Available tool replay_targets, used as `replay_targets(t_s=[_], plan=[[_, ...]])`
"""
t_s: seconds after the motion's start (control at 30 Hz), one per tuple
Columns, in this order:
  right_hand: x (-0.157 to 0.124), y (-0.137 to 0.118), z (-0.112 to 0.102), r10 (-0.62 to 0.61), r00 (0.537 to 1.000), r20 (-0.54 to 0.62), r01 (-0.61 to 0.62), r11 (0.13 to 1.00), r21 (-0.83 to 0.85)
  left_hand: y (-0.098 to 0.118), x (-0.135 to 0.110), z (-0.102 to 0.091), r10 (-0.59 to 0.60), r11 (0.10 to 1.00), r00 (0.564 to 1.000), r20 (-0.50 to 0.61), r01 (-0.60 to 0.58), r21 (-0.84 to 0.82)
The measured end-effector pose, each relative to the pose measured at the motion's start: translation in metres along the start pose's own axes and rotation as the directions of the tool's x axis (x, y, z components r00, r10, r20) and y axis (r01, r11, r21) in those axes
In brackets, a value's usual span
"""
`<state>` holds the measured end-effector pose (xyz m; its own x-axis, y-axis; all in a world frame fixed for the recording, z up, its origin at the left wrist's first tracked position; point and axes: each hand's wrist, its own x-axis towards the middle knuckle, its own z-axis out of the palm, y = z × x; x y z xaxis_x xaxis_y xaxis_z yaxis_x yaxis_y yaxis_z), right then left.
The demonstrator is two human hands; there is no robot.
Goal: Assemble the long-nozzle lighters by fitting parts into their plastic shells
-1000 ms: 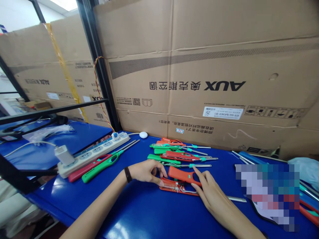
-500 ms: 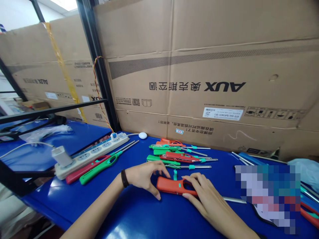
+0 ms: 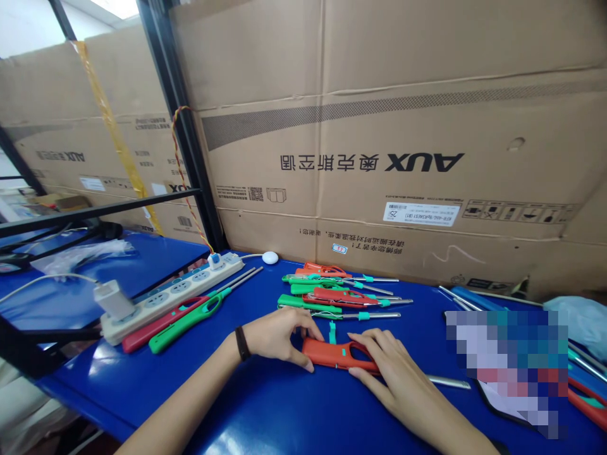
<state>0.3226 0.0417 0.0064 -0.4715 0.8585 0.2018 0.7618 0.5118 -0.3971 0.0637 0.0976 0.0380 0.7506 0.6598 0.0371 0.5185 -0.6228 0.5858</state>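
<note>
An orange-red lighter shell (image 3: 339, 355) lies on the blue counter (image 3: 265, 404), its long axis running nearly side to side across the view and dipping slightly to the right. A teal tab (image 3: 332, 333) stands up from its top edge. The left hand (image 3: 277, 338) pinches the shell's left end and the right hand (image 3: 393, 373) covers its right end, so the 2 hands are clamped on it, just apart, forearms reaching in from below. A steel tube (image 3: 448, 382) shows past the right hand (joined to the shell or not, I can't tell). Behind lie more red and green lighters (image 3: 332, 294); 2 other lighters (image 3: 184, 323) sit beside a power strip (image 3: 175, 285).
</note>
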Motion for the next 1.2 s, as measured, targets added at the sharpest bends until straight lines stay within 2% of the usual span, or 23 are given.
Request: replay_targets(t_s=[0.27,0.4,0.5,0.63,0.83,0.97,1.2], plan=[[-0.01,0.029,-0.023,0.108,0.991,0.084,-0.114,0.991,0.072,-0.001,-0.001,-0.001,-0.071,0.997,0.997,-0.026,0.071,0.007],[-0.013,0.035,-0.034,0.086,0.99,0.11,-0.098,0.99,0.104,-0.003,-0.001,-0.001,-0.071,0.998,0.997,-0.032,0.071,0.0],[-0.013,0.035,-0.035,0.065,0.992,0.109,-0.076,0.993,0.096,-0.002,-0.001,-0.001,-0.058,0.998,0.998,-0.04,0.058,0.012],[-0.011,0.03,-0.028,0.081,0.994,0.07,-0.086,0.994,0.065,-0.002,-0.001,0.0,-0.015,0.999,0.999,-0.032,0.017,0.049],[-0.006,0.027,-0.023,-0.054,0.997,-0.056,0.051,0.998,-0.04,-0.002,0.002,0.001,0.068,0.997,0.996,-0.056,-0.066,0.043],[-0.008,0.031,-0.025,-0.064,0.994,-0.087,0.062,0.998,-0.03,0.004,0.003,0.001,0.113,0.992,0.992,-0.062,-0.108,0.07],[-0.01,0.027,-0.031,-0.071,0.993,-0.099,0.073,0.997,0.009,0.013,0.005,0.01,0.119,0.968,0.977,-0.176,-0.074,0.241]])
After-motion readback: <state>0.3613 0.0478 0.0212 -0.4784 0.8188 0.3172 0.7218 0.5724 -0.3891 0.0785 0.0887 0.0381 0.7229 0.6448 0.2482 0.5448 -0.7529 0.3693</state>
